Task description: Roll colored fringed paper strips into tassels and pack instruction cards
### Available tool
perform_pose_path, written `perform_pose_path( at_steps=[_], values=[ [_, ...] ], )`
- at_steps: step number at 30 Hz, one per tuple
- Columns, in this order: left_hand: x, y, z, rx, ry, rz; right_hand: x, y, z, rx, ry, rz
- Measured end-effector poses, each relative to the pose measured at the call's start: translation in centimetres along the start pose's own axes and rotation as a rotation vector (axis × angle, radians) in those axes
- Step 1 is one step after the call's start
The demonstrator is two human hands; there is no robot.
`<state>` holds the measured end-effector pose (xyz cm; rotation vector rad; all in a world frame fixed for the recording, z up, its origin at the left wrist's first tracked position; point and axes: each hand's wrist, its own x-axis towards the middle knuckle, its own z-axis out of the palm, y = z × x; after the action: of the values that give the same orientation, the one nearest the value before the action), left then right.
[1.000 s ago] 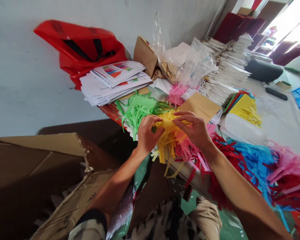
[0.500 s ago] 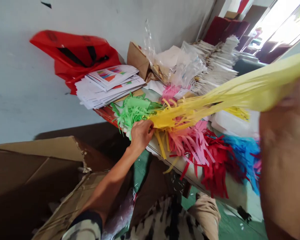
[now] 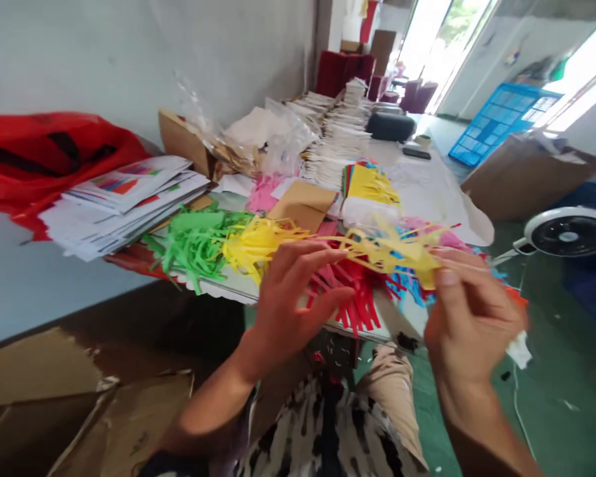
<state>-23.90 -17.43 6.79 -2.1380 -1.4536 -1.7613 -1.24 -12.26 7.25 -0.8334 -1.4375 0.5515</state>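
Observation:
My right hand [image 3: 471, 318] pinches a piece of yellow fringed paper [image 3: 397, 248], whose strips spread leftward over the table. Beside those strip ends is my left hand [image 3: 298, 291], its fingers apart and holding nothing. Along the table's front edge lie a green fringe bundle [image 3: 196, 242], a yellow fringe bundle [image 3: 258, 245], a red fringe bundle [image 3: 355, 298] and a blue one [image 3: 412, 291]. My left hand partly hides the pink and red strips behind it.
White printed sheets [image 3: 129, 192] and a red bag [image 3: 59, 159] lie at the left. Tall paper stacks [image 3: 340, 132], a brown envelope [image 3: 305, 205] and yellow fringes [image 3: 372, 184] are farther back. A cardboard box [image 3: 129, 424] stands lower left, a fan [image 3: 569, 232] at the right.
My left hand has let go of the yellow bundle and opened. The yellow piece in my right hand has come down and in over the table. The view has turned right.

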Motion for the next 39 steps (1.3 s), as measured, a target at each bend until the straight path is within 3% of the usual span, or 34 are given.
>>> perform_pose_path(
  at_steps=[3, 8, 11, 16, 18, 21, 25, 27, 29, 33, 36, 37, 39],
  values=[
    [0.6, 2.3, 3.5, -0.041, -0.066, 0.045, -1.7, 0.7, 0.1, 0.063, 0.113, -0.041],
    [0.2, 3.7, 6.7, -0.095, -0.122, 0.039, -3.8, 1.6, -2.6, 0.045, 0.055, 0.028],
    [0.1, 4.5, 7.1, -0.279, -0.3, -0.052, -4.1, 1.1, -6.1, 0.025, -0.123, 0.076],
    [1.2, 6.0, 6.5, -0.901, -0.97, -0.452, -3.0, 0.4, -11.2, 0.072, -0.578, 0.186],
    [1.7, 6.3, 6.5, -1.036, -1.149, -0.585, -2.8, 0.7, -12.3, 0.071, -0.799, 0.21],
    [2.2, 6.1, 6.5, -1.09, -1.182, -0.747, -3.1, 1.3, -13.0, 0.1, -0.934, 0.23],
    [3.0, 4.0, 6.3, -1.007, -1.237, -0.909, -3.1, 1.4, -13.9, 0.255, -0.882, 0.39],
    [3.7, 2.3, 6.4, -0.877, -1.272, -0.856, -2.7, 1.7, -14.2, 0.261, -0.844, 0.52],
    [4.4, 0.5, 6.8, -0.735, -1.249, -0.701, -2.2, 2.4, -14.2, 0.238, -0.821, 0.641],
    [4.1, -2.3, 8.6, -0.359, -1.087, -0.33, -1.8, 6.2, -13.3, 0.105, -0.747, 0.684],
    [1.9, -1.9, 10.2, 0.0, -0.799, -0.031, -1.7, 10.5, -13.1, -0.054, -0.702, 0.661],
    [0.9, -1.4, 10.7, 0.049, -0.751, 0.054, -1.6, 11.8, -13.2, -0.11, -0.685, 0.654],
    [-1.5, -0.4, 11.8, 0.028, -0.804, 0.198, -1.4, 13.9, -13.6, -0.256, -0.658, 0.626]
  ],
)
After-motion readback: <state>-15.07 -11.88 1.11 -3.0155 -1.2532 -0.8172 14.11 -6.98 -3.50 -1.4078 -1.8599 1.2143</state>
